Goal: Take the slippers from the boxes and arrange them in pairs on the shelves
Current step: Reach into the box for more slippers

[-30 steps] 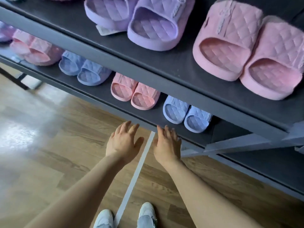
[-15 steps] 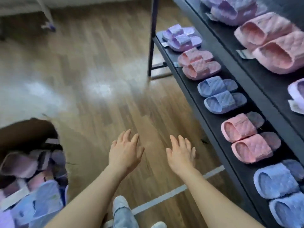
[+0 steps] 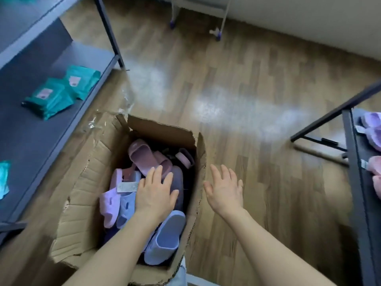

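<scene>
We've turned from shelf [image 3: 357,182] to box [image 3: 162,131]. Left hand [image 3: 155,195], right hand [image 3: 224,188] both empty, fingers spread. Next pair's up.

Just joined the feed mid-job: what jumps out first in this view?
An open cardboard box sits on the floor at centre, heaped with pink, lilac and blue slippers. The left hand spreads over the pile; the right hand hangs open by the box's right wall. Teal packets lie on the left shelf.
</scene>
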